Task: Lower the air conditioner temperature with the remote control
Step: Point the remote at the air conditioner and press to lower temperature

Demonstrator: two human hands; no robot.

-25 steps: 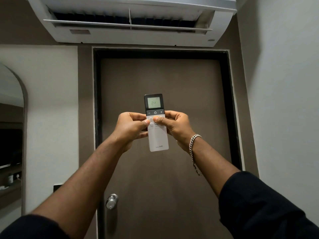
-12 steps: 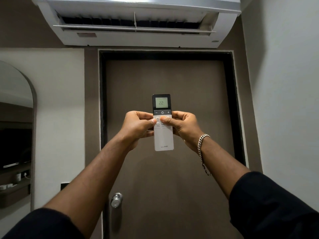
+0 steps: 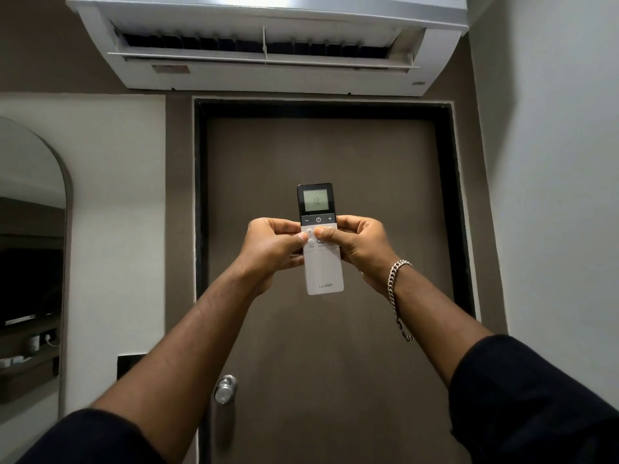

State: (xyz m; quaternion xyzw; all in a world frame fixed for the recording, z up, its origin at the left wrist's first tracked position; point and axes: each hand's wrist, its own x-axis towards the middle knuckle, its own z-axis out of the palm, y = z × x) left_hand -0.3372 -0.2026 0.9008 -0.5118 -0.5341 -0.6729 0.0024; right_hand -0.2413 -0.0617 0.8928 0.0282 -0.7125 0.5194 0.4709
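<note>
**Ana:** Head view puts us right behind both arms, stretched up toward the air conditioner [image 3: 268,38] mounted above the brown door [image 3: 321,155]. What have you got in the middle?

**Ben:** The remote control [image 3: 322,272], upright, screen end at the top, held out in front of the door, well below the unit. Its display [image 3: 315,201] reads 19, a little faint but legible.

**Ana:** And the grip on each side?

**Ben:** The left hand [image 3: 271,249] is closed around the remote's left edge, thumb lying across the small round buttons in the pale section. The right hand [image 3: 361,246] is closed on the right edge, its thumb pressed over the buttons just beside the left one. The two thumbs nearly meet.

**Ana:** So the dark strip with minus, power and plus?

**Ben:** Uncovered, just above both thumbs. Neither thumb sits on it.

**Ana:** The unit's flap [image 3: 264,60] hangs open, dark vanes showing behind it.

**Ben:** A silver chain bracelet [image 3: 395,286] dangles from the right wrist, and a round door knob [image 3: 225,390] sits low beside the left forearm. An arched mirror [image 3: 33,212] fills the left wall.
</note>
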